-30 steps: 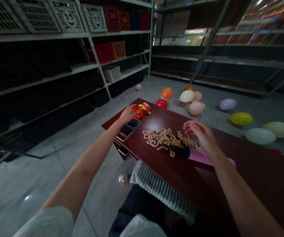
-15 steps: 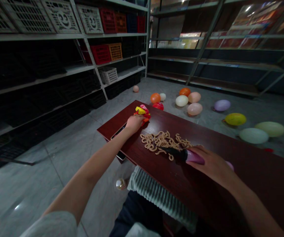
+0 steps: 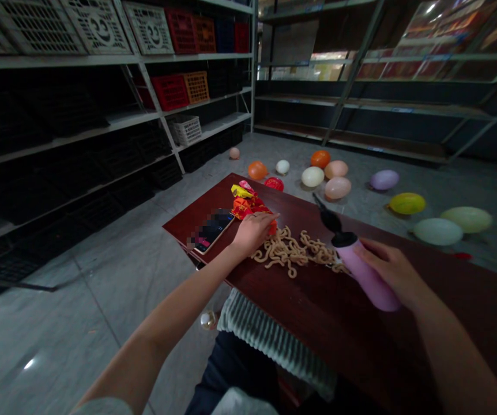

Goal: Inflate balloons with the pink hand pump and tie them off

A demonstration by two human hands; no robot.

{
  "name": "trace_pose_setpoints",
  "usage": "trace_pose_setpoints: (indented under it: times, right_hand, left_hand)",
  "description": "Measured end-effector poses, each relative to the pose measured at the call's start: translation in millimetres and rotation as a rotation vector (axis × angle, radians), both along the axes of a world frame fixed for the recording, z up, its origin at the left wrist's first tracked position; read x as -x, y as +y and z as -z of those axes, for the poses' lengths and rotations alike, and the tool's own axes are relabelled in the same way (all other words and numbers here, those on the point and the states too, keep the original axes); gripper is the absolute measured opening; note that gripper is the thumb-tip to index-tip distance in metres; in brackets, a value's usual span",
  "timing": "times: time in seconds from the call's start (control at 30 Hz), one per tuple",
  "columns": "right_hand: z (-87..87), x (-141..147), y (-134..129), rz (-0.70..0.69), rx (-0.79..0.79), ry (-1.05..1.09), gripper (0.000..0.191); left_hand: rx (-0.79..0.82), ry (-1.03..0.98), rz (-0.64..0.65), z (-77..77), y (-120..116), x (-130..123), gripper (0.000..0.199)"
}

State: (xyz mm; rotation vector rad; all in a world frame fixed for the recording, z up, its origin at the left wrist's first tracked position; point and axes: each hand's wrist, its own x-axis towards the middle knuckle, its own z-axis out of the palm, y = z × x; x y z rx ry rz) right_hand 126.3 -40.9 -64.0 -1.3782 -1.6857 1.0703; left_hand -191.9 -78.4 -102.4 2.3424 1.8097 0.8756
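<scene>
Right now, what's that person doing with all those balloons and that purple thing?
A person sits at a dark red table. Their right hand holds a purple balloon pump tilted up off the table. Their left hand pinches an orange uninflated balloon beside a pile of tan ones. Blown-up balloons lie on the floor.

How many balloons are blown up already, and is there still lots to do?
About a dozen blown-up balloons already lie on the floor. In hand now: the right hand holds the pink pump off the table, and the left hand pinches an orange flat balloon. Left: a small pile of flat balloons beside the phone.
</scene>
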Motion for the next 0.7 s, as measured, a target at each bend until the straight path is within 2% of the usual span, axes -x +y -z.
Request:
trace_pose_setpoints:
  times: [0.1,0.2,0.33,0.43,0.5,0.57,0.63,0.7]
  right_hand:
    - [3.8,3.6,-2.2,0.100,0.282,0.215,0.037]
    - [6.4,8.8,-4.4,0.159,0.429,0.358,0.041]
    - [11.0,9.2,-3.4,0.131,0.433,0.470,0.042]
    - [17.3,7.1,-4.7,0.098,0.343,0.534,0.047]
    - [22.5,5.7,-7.4,0.067,0.293,0.591,0.049]
    - [27.4,4.2,-10.5,0.036,0.317,0.653,0.051]
    - [30.7,2.8,-12.9,0.044,0.415,0.696,0.049]
    - [32.1,1.6,-14.3,0.087,0.498,0.719,0.048]
  left_hand:
    - [-0.064,-0.114,-0.045,-3.5,8.4,-18.2,0.037]
    - [-0.122,-0.233,-0.063,-10.7,21.8,-43.3,0.031]
    - [-0.088,-0.395,-0.115,-25.0,45.3,-84.7,0.022]
    - [-0.004,-0.553,-0.182,-28.6,66.4,-115.9,0.044]
    - [0.037,-0.683,-0.167,-23.5,77.9,-133.7,0.054]
    - [0.056,-0.776,-0.136,-13.7,83.8,-147.9,0.055]
    - [0.066,-0.814,-0.076,-3.0,84.2,-157.5,0.045]
    - [0.064,-0.819,0.042,4.7,81.5,-162.2,0.025]
